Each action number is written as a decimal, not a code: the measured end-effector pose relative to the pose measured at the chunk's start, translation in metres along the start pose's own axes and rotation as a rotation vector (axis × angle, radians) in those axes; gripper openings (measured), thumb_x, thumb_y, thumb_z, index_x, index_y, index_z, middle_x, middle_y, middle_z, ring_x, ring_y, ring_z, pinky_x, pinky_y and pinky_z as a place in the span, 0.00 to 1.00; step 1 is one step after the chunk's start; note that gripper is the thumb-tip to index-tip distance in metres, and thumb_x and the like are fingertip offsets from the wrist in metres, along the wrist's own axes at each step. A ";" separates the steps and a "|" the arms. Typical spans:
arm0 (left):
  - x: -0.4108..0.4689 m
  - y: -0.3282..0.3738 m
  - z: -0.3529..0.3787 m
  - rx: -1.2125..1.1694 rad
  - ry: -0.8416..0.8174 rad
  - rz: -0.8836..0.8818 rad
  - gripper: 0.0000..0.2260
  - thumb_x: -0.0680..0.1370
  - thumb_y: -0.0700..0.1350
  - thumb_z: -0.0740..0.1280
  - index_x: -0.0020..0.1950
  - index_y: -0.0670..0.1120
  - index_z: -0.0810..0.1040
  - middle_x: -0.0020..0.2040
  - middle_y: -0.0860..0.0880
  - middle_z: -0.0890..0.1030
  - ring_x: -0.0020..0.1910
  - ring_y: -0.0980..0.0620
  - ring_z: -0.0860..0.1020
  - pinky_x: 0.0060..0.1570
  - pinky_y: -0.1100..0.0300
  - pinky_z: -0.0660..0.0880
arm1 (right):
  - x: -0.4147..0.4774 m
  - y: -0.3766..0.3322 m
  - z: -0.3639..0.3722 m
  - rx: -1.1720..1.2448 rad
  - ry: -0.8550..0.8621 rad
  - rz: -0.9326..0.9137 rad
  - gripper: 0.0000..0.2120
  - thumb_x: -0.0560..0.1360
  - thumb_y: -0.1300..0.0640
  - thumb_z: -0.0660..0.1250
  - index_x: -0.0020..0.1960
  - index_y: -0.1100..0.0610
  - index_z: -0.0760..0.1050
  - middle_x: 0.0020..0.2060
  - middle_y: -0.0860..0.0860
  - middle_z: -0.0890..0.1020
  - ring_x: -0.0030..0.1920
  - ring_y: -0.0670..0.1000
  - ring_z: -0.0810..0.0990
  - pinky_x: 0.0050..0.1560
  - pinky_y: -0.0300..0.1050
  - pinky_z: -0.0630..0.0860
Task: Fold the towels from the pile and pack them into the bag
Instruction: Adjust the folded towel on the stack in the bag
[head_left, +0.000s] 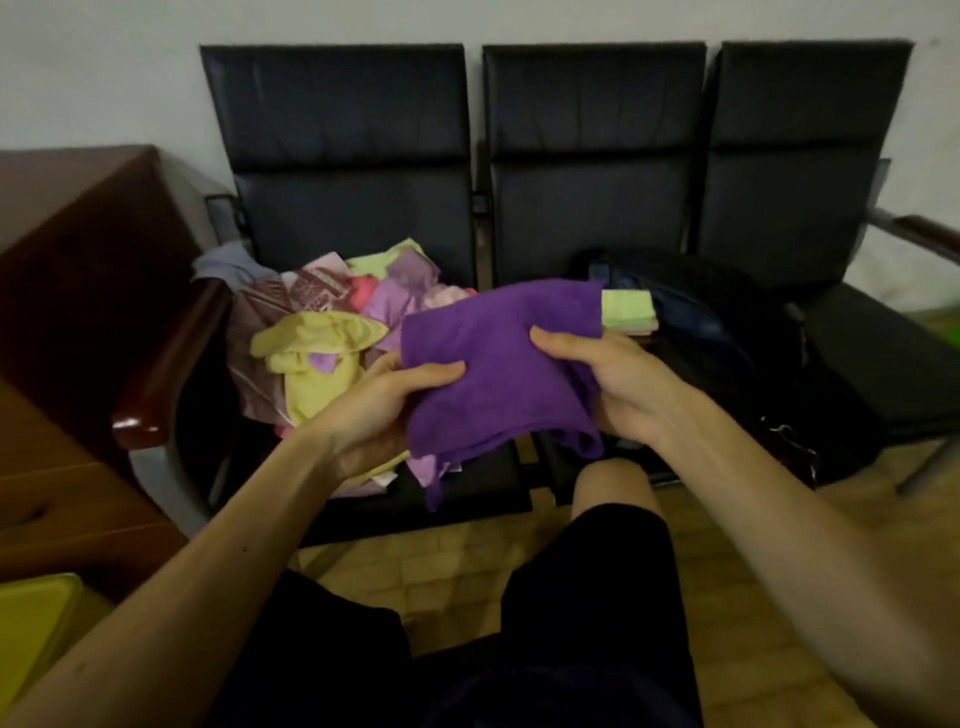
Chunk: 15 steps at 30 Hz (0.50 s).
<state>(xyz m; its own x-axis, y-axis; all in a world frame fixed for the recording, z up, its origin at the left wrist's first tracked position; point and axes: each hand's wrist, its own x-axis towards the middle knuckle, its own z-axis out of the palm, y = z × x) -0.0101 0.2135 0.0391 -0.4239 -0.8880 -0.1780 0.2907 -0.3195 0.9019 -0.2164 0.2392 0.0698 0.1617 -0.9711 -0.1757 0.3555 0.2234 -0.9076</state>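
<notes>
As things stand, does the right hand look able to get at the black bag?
Likely yes. The black bag lies just beyond the right hand, with nothing between them. But that hand and the left hand both grip the purple towel, so it is occupied.

Single head-worn wide-angle view: looked forward and down from above the person's knee (613, 499), near, squarely facing the row of black seats (592, 156) against the wall (104, 78)

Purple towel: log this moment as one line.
step: folding | purple towel: gripped by left hand and right hand | pile: on bench | bag: on bench
</notes>
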 end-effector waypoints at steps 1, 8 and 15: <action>0.007 -0.004 -0.003 0.012 0.046 0.000 0.10 0.69 0.38 0.70 0.48 0.40 0.85 0.48 0.42 0.86 0.42 0.49 0.85 0.40 0.58 0.82 | 0.002 0.007 -0.010 -0.033 0.014 0.020 0.10 0.70 0.63 0.70 0.51 0.56 0.81 0.47 0.53 0.87 0.46 0.50 0.86 0.45 0.42 0.83; 0.044 -0.037 -0.019 0.102 0.067 -0.167 0.10 0.74 0.37 0.69 0.54 0.37 0.82 0.48 0.41 0.85 0.41 0.50 0.85 0.40 0.60 0.82 | 0.013 0.040 -0.055 -0.180 0.125 0.129 0.09 0.75 0.65 0.70 0.53 0.55 0.81 0.47 0.52 0.87 0.45 0.48 0.86 0.41 0.39 0.81; 0.065 -0.071 -0.027 0.103 0.088 -0.291 0.08 0.76 0.35 0.67 0.55 0.35 0.80 0.49 0.39 0.84 0.40 0.50 0.84 0.42 0.60 0.82 | 0.025 0.066 -0.090 -0.144 0.180 0.368 0.13 0.73 0.63 0.73 0.56 0.56 0.80 0.48 0.53 0.87 0.47 0.51 0.86 0.52 0.49 0.81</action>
<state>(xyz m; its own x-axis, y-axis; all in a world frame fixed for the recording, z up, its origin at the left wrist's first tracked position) -0.0354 0.1694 -0.0468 -0.3995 -0.7906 -0.4640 0.0779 -0.5336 0.8422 -0.2717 0.2224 -0.0289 0.0863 -0.8312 -0.5492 0.1700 0.5554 -0.8140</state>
